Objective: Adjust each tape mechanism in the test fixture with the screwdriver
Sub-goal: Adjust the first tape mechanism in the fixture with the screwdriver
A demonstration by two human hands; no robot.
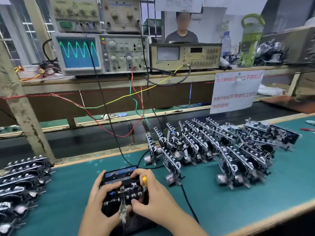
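A black tape mechanism (123,191) with a blue-labelled cassette sits in the test fixture (136,223) at the bench's near edge. My left hand (98,200) grips its left side, thumb lying across the top. My right hand (150,196) curls round its right side and holds a yellow-handled screwdriver (144,180), which stands between the fingers. A metal clip (122,211) with a wire hangs at the mechanism's front. The oscilloscope (78,52) on the shelf shows a green sine wave.
Several tape mechanisms (213,150) stand in rows on the green mat to the right, and more (20,183) are stacked at the left. Black, red, green and yellow wires (109,113) run from the shelf instruments down to the fixture. A person sits behind the shelf.
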